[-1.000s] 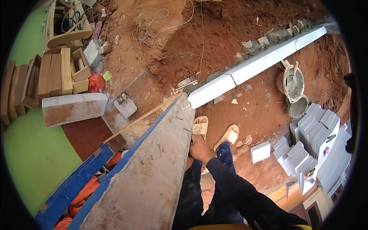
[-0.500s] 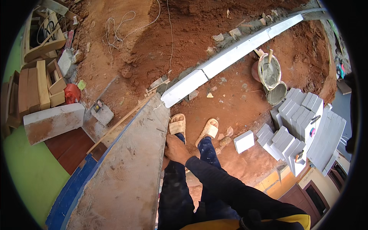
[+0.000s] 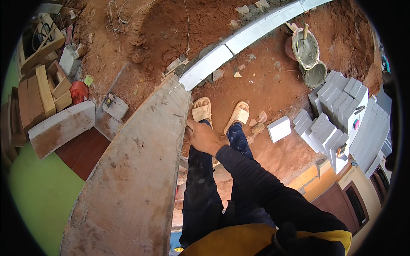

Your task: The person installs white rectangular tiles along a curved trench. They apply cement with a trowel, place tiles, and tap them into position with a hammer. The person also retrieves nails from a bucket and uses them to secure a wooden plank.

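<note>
A wide, mud-stained grey-brown board [image 3: 132, 170] runs from the lower left up to a narrow far end beside a row of white blocks [image 3: 209, 67]. My right hand [image 3: 205, 137] grips the board's right edge, its fingers partly hidden at that edge. Past the wrist, a dark sleeve comes in from the lower right. No part of my left hand shows. My sandalled feet [image 3: 201, 110] stand on reddish soil, just right of the board.
Two buckets with grey mortar [image 3: 305, 48] stand at the upper right, a handle sticking out of one. Stacked light blocks [image 3: 339, 100] are at the right, with a single block [image 3: 279, 129] nearer my feet. Timber pieces [image 3: 36, 91] and a dusty slab [image 3: 64, 128] lie left.
The board covers more ground on the left, hiding the blue surface and the thin wooden strip seen before. My right hand stays on its edge. The view has shifted slightly.
</note>
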The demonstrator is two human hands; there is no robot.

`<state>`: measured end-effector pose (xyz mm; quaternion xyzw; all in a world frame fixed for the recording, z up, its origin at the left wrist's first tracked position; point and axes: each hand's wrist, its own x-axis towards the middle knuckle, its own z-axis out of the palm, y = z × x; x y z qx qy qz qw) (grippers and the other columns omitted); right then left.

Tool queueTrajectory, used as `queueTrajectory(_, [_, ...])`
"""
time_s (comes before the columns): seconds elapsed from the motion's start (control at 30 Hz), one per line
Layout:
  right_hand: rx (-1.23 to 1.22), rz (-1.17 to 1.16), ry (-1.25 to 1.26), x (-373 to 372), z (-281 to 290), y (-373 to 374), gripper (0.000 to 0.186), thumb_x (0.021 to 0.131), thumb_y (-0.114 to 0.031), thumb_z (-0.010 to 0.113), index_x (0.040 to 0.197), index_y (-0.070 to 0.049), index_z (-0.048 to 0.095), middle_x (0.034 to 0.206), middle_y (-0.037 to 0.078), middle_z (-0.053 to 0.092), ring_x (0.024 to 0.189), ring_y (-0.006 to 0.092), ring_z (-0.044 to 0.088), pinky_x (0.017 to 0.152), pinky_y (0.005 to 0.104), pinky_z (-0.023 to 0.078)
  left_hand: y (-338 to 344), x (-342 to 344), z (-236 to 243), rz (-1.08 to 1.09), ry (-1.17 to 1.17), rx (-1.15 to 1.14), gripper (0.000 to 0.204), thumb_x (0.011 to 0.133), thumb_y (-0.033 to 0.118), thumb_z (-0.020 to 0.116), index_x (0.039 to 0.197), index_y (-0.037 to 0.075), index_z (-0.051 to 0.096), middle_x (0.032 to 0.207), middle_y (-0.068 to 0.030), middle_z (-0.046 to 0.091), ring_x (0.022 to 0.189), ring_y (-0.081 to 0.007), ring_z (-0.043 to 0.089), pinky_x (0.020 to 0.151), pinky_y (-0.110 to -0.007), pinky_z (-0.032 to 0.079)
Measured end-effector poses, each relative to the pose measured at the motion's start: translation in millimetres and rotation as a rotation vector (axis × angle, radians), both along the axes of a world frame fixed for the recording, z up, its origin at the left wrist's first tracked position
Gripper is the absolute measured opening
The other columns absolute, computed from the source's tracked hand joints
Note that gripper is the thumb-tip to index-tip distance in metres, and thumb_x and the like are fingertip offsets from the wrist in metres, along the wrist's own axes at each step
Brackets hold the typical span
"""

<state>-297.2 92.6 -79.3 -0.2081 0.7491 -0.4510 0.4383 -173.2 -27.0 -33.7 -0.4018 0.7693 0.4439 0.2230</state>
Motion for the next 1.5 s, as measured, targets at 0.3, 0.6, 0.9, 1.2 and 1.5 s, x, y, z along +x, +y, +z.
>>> queueTrajectory(0.3, [0.247, -0.311, -0.202, 29.9, -51.8, 3.2, 0.02, 0.098, -0.024, 0.065, 0.103, -0.005, 0.067, 0.095, 0.02, 0.075, 0.088, 0.0408, 0.072, 0.08, 0.0506, 0.055, -6.0, -20.7, 17.0, -0.059, -0.12, 0.102, 0.046, 0.104, 0.039, 0.066, 0.127, 0.0, 0.071, 0.119, -0.02, 0.075, 0.111, -0.0297, 0.068, 0.095, -0.048, 0.054])
queueTrajectory(0.6, [0.571, -0.334, -0.203, 35.5, -126.6, 73.5, 0.042, 0.099, -0.044, 0.063, 0.116, -0.006, 0.071, 0.108, 0.02, 0.076, 0.102, 0.0398, 0.073, 0.09, 0.0493, 0.055, 57.5, -92.3, -40.7, 0.728, -0.07, 0.503, 0.052, 0.103, 0.031, 0.07, 0.147, 0.008, 0.053, 0.145, -0.0147, 0.06, 0.127, -0.0246, 0.06, 0.105, -0.04, 0.047])
queueTrajectory(0.9, [0.632, -0.619, -0.391, 28.0, -48.3, 302.2, 0.05, 0.101, -0.05, 0.059, 0.123, -0.008, 0.077, 0.127, 0.02, 0.075, 0.119, 0.0368, 0.071, 0.103, 0.0448, 0.054, 58.3, -33.1, 143.7, -0.469, -0.273, -0.168, 0.093, 0.096, 0.041, 0.075, 0.164, -0.007, 0.033, 0.158, -0.0356, 0.048, 0.151, -0.0461, 0.042, 0.125, -0.044, 0.032])
queueTrajectory(1.2, [0.731, -1.25, -0.132, 5.2, 95.4, 721.7, 0.033, 0.102, -0.031, 0.066, 0.124, -0.007, 0.073, 0.109, 0.016, 0.077, 0.092, 0.0289, 0.074, 0.082, 0.0409, 0.058, 77.5, 0.9, 60.2, -0.222, -0.326, 0.182, 0.056, 0.101, 0.034, 0.072, 0.147, 0.005, 0.059, 0.139, -0.0182, 0.064, 0.121, -0.0327, 0.062, 0.098, -0.044, 0.049])
queueTrajectory(1.5, [0.315, -1.847, -0.698, 26.6, 109.9, 676.0, 0.032, 0.104, -0.032, 0.065, 0.129, -0.011, 0.069, 0.101, 0.015, 0.075, 0.079, 0.0288, 0.072, 0.066, 0.0401, 0.059, 158.9, -291.8, 36.0, -0.127, -0.337, 0.421, 0.04, 0.103, 0.041, 0.064, 0.133, 0.015, 0.065, 0.121, -0.0064, 0.074, 0.108, -0.0197, 0.069, 0.09, -0.047, 0.054])
